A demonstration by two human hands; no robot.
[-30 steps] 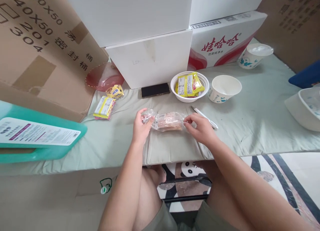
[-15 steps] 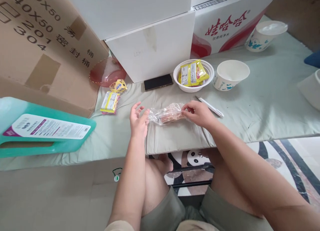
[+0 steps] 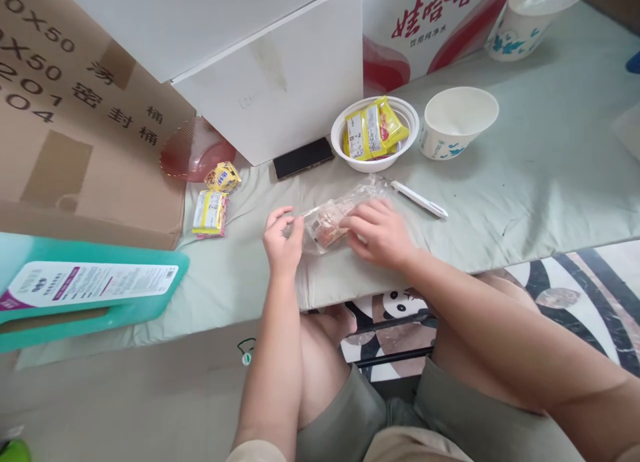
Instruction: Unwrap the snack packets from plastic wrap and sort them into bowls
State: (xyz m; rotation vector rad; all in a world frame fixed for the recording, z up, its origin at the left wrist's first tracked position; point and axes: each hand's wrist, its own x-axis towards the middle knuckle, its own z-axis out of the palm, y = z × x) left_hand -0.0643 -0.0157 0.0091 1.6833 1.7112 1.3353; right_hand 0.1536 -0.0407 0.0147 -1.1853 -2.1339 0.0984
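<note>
A clear plastic bag (image 3: pixel 325 223) with pinkish-brown contents lies on the cloth-covered table between my hands; what is inside I cannot make out exactly. My left hand (image 3: pixel 283 243) pinches the bag's left edge between thumb and fingers. Over the right part of the bag, my right hand (image 3: pixel 381 234) has its fingers curled and pressed on the film, hiding some of the contents. Just beyond that hand lies a white utility knife (image 3: pixel 419 199).
Behind are a white bowl (image 3: pixel 338 132) of yellow packets, a phone (image 3: pixel 303 159) and a paper cup (image 3: pixel 459 125). Two small packets (image 3: pixel 210 213) lie left, near a red dish (image 3: pixel 195 149). A teal jug (image 3: pixel 150 301) and a carton (image 3: pixel 100 149) flank the left side; white boxes (image 3: pixel 300 82) stand behind.
The bag, stretched between both hands before, now lies flatter and tilted, its right end pointing away. My right hand has moved inward onto the bag. The camera view has shifted.
</note>
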